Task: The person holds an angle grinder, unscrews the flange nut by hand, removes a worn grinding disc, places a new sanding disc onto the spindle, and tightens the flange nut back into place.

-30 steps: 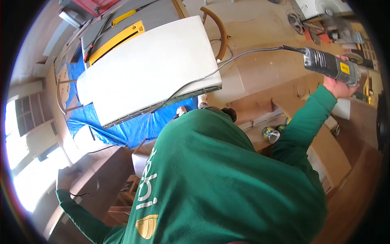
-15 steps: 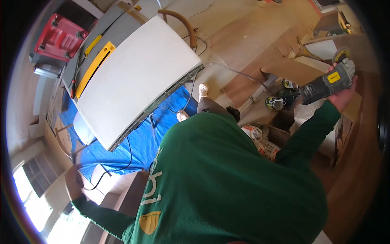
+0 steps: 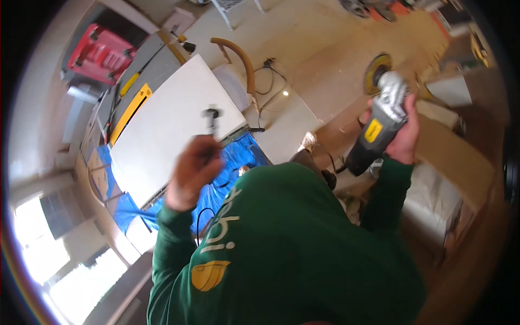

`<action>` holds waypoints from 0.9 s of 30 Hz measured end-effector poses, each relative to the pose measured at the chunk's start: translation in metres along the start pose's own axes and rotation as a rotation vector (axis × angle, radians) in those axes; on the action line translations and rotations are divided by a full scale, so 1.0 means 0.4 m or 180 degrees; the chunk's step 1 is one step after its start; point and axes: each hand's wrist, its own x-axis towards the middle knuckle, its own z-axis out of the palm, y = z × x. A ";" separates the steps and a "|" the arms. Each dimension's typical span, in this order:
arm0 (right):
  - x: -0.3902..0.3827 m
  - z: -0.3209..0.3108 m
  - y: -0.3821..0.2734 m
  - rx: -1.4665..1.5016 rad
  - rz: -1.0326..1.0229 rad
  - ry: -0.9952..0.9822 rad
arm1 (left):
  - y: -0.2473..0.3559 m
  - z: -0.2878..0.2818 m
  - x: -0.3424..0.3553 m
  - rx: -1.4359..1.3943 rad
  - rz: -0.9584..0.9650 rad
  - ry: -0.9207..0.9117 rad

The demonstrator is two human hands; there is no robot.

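My right hand (image 3: pixel 407 130) is wrapped round the body of an angle grinder (image 3: pixel 379 122), a dark grey tool with a silver head and a yellow label. Its yellow-rimmed disc (image 3: pixel 377 73) points away from me. Over the near edge of a white board (image 3: pixel 168 114), my left hand (image 3: pixel 194 173) is closed on a short tool with a dark end (image 3: pixel 213 114). Motion blurs that tool, so its kind cannot be made out. Both hands are well apart.
A blue tarp (image 3: pixel 238 151) lies under the board. Beside the board are a yellow level (image 3: pixel 130 114) and a red plastic piece (image 3: pixel 102 54). A curved brown wooden piece (image 3: pixel 238 57) and a black cord (image 3: pixel 279 76) lie beyond; a cardboard sheet (image 3: pixel 460 168) stands at right.
My left hand has come from the lower left to the board's near edge, now with a short tool in it. My right hand has brought the grinder leftward and turned its disc away.
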 end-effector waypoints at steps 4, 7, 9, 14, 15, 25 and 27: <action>0.174 0.062 0.059 -0.0303 0.0387 -0.0650 | -0.088 0.229 0.261 0.0202 0.0259 -0.0336; 0.269 0.146 0.081 -0.0690 0.0333 -0.1262 | -0.110 0.360 0.374 0.0554 0.0384 -0.0168; 0.321 0.199 0.102 -0.1287 -0.0008 -0.1586 | -0.127 0.419 0.430 0.0602 0.0520 -0.0027; 0.396 0.347 0.101 -0.1736 -0.0328 -0.2241 | -0.063 0.457 0.497 -0.1536 0.0800 0.0940; 0.410 0.357 0.085 -0.1723 -0.0210 -0.2463 | -0.050 0.419 0.502 -0.1302 0.0947 0.0926; 0.703 0.271 0.080 -0.2339 0.0144 -0.2224 | -0.007 0.198 0.697 -0.1593 0.1369 0.0643; 0.738 0.271 0.081 -0.2470 0.0078 -0.2180 | 0.002 0.163 0.758 -0.1776 0.1545 0.0563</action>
